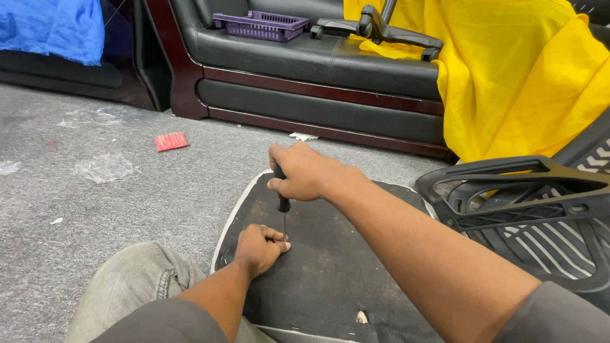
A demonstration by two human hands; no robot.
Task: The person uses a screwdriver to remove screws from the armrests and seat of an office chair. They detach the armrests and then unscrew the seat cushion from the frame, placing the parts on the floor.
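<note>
Underfoot, a grey carpeted floor [146, 190] spreads across the room, strewn with bits of clear plastic wrap [105, 167] and small white scraps. Along the far side stands a black leather sofa [305, 63] with a dark red wooden base; on its seat sit a purple plastic basket [260, 25] and a black chair armrest part [375, 28]. A yellow cloth [508, 70] drapes over the sofa's right end, and a blue cloth [54, 25] covers something at the upper left. A small red flat packet [171, 141] lies alone on the carpet, well apart from the hands.

Nearer, an upturned chair seat pad [330, 267], dark on its underside with a pale edge, lies on the floor against the person's knee in grey-green trousers [127, 286]. A black plastic chair back frame [527, 197] rests just beside it on the right.

The right hand [305, 173] is clenched around the black handle of a screwdriver [282, 203], held upright with its thin shaft pointing down at the pad. The left hand [259, 248] rests on the pad, its fingertips pinched close around the screwdriver's tip; what they pinch is too small to tell.
</note>
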